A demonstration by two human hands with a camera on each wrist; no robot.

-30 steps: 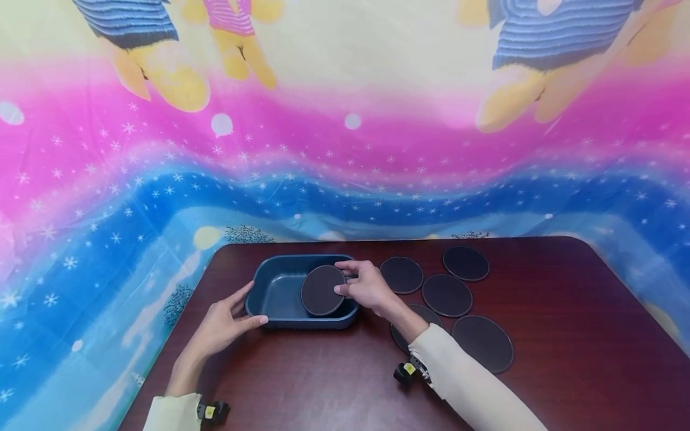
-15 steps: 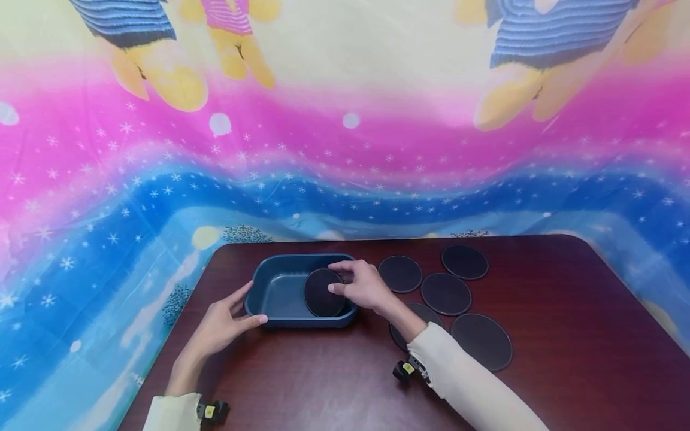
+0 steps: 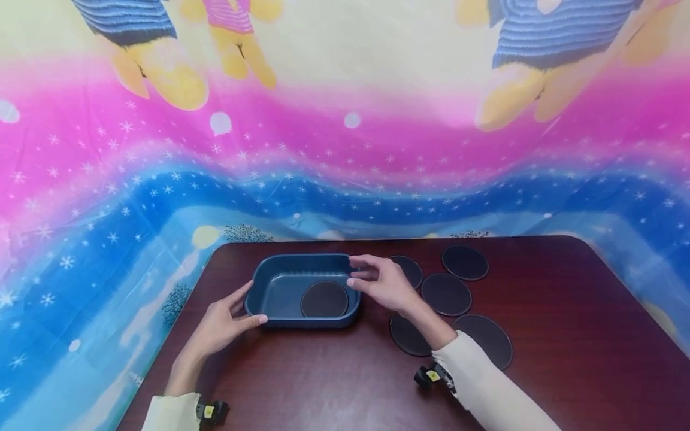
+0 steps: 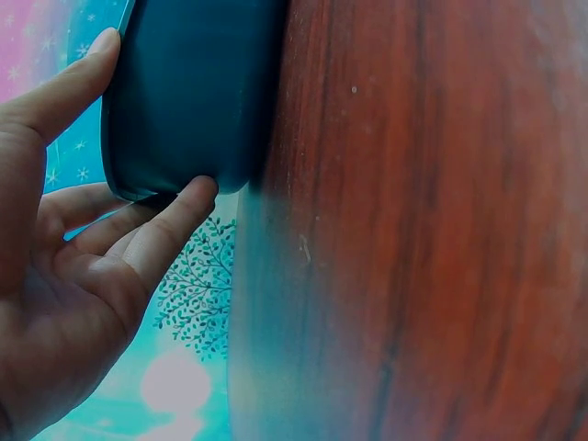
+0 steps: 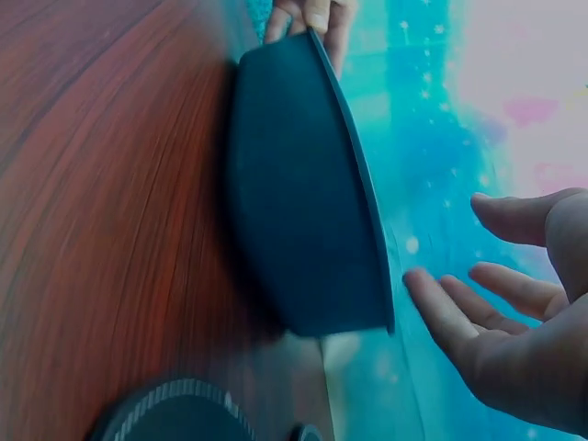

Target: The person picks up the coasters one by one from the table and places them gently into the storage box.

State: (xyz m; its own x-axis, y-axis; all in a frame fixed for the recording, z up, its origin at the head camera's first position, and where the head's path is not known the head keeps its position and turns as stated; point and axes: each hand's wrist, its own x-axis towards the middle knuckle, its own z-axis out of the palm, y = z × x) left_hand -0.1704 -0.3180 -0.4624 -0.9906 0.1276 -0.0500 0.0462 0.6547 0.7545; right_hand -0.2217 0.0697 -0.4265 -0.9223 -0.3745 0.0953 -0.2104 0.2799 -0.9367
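Note:
A dark blue rectangular tub (image 3: 302, 323) stands on the table, with one round black coaster (image 3: 324, 299) lying in its right half. My left hand (image 3: 221, 323) holds the tub's left end, thumb at the front rim and fingers against the end wall; the left wrist view shows the thumb (image 4: 106, 46) on the rim. Just beyond the tub's right end, my right hand (image 3: 385, 287) has its fingers spread, holding nothing. In the right wrist view a gap shows between those fingers (image 5: 441, 308) and the tub's rim.
Several more black coasters (image 3: 446, 294) lie flat on the reddish-brown table (image 3: 323, 383), to the right of the tub. The right forearm and hand partly cover some of them. A printed cloth (image 3: 345, 149) hangs behind the table and at both sides.
The right hand has let go of the coaster, which now lies lower inside the tub. That hand has drawn back to the right, over the rim. The left hand keeps its place.

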